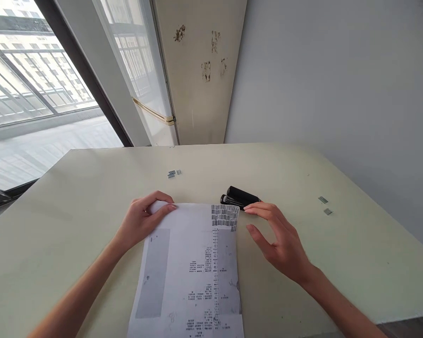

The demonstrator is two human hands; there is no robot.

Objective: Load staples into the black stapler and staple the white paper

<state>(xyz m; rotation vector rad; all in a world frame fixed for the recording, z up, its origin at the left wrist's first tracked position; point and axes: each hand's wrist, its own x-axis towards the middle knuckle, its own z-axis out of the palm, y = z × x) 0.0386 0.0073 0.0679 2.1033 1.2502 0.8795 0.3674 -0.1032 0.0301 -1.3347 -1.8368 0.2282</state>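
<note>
Printed paper (188,263) lies before me, its far edge slightly raised; whether it is one sheet or several I cannot tell. My left hand (146,218) pinches its far left corner between thumb and fingers. My right hand (277,239) is beside the far right corner, fingers apart, thumb clear of the paper. Its fingertips are close to a black stapler (245,195), which lies just beyond the paper's far right corner with its jaws apart. The paper's corner and my fingers hide part of the stapler. A block of barcode-like print marks that corner.
Small strips of staples (171,173) lie on the pale table (102,188) beyond my left hand. More staple strips (323,200) lie at the right. A wall, a cabinet and a window stand behind the table.
</note>
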